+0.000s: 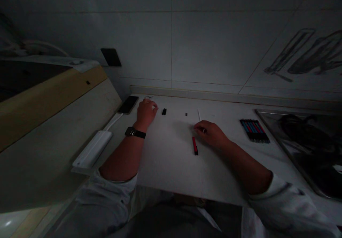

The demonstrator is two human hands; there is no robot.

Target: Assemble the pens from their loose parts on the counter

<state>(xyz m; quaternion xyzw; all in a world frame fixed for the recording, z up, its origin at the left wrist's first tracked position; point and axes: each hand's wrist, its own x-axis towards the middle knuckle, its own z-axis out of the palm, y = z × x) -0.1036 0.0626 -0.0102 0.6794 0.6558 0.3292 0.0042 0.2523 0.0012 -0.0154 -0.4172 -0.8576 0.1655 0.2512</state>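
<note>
My left hand (146, 110), with a dark watch on its wrist, rests on the white counter with its fingers curled together. What they hold, if anything, is hidden. A small pale piece (148, 97) shows just behind it, and small black pieces (164, 111) lie to its right. My right hand (210, 132) has thumb and fingers pinched together low over the counter; I cannot make out what is between them. Just below its fingertips lies a red and black pen barrel (195, 146). Behind the hand is a thin white stick (199, 115). A tiny dark piece (186, 114) lies between both hands.
A row of red, blue and black pens (254, 130) lies at the right, beside a metal-edged stove or sink (283, 152) holding dark objects. At the left are a phone (128, 104) and a white power strip (93, 149) with its cable. A tiled wall (208, 49) stands behind.
</note>
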